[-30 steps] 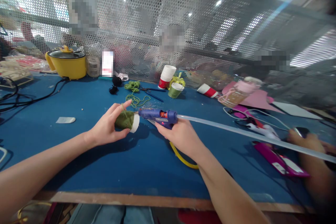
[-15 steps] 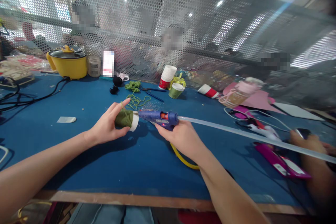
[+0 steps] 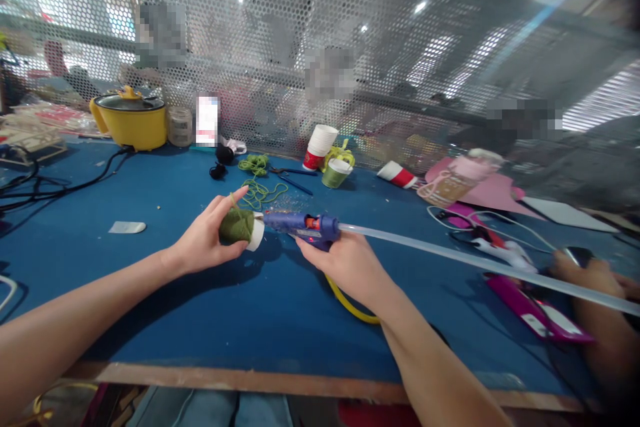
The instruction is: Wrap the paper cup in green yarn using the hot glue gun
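My left hand (image 3: 207, 232) is closed around a paper cup (image 3: 237, 225) wound with dark green yarn, tipped on its side with a bare white end facing right. A strand of green yarn crosses my left index finger. My right hand (image 3: 350, 260) grips a blue hot glue gun (image 3: 300, 223). Its nozzle points left and meets the white end of the cup; whether it touches is too small to tell. A long clear glue stick (image 3: 450, 253) runs out of its back to the right. Loose green yarn (image 3: 256, 165) lies behind the cup.
Behind stand a green-wrapped cup (image 3: 337, 174), stacked paper cups (image 3: 321, 145), pliers (image 3: 295, 171) and a yellow pot (image 3: 130, 125). A fallen cup (image 3: 397, 175), a pink bottle (image 3: 455, 179) and a purple power strip (image 3: 537, 310) lie right, near another person's hand (image 3: 590, 273).
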`<state>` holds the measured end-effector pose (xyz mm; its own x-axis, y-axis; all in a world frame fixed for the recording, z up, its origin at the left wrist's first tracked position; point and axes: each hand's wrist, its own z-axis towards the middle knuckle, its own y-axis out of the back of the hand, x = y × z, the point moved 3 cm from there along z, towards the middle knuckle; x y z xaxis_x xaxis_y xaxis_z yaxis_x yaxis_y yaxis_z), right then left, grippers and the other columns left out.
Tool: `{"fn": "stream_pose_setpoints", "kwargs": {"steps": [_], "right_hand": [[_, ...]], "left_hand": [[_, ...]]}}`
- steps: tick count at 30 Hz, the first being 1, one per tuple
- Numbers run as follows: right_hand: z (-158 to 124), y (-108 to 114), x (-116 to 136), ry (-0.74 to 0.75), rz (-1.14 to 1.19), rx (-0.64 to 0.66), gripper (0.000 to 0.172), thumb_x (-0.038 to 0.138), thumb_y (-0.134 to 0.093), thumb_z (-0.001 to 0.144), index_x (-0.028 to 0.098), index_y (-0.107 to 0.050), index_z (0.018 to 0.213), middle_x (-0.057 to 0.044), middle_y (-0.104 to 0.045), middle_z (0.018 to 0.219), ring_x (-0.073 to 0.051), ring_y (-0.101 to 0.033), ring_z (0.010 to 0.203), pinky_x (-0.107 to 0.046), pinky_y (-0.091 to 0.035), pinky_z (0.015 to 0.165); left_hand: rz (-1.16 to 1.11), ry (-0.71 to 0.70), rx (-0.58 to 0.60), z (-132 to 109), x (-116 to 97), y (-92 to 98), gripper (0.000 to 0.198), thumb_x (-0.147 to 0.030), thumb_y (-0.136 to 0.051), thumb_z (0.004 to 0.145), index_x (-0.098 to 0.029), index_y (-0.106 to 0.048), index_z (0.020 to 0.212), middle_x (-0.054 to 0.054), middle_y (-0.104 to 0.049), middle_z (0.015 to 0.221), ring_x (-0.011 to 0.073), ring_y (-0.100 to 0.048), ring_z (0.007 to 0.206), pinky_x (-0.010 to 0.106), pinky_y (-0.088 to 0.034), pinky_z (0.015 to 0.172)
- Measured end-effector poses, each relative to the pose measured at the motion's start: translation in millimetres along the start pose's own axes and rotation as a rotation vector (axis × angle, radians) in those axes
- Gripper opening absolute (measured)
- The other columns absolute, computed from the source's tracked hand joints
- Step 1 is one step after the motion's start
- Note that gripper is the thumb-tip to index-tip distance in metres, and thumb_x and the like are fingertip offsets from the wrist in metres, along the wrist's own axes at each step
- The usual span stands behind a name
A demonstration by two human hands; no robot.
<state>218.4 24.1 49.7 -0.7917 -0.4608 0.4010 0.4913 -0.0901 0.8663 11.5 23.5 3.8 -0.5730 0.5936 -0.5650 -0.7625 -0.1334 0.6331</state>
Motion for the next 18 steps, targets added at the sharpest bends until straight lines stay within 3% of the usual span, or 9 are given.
{"fn": "stream_pose_setpoints", "kwargs": {"steps": [18], "right_hand": [[-3.5,-0.8,5.7,0.066,-0.089,0.037,0.014,0.026,-0.048,0.074,0.018,-0.058,0.066,-0.002,-0.063,0.063,-0.017,-0.058,0.061,-0.025,-0.041,0.057]], "left_hand": [[-0.007,0.050,-0.021,0.7,7.3,-0.2,0.078,-0.020,-0.060,0.067,-0.023,-0.021,0.135,0.005,-0.048,0.097,0.0215,-0.049,0.093,0.042,-0.040,0.087]]}}
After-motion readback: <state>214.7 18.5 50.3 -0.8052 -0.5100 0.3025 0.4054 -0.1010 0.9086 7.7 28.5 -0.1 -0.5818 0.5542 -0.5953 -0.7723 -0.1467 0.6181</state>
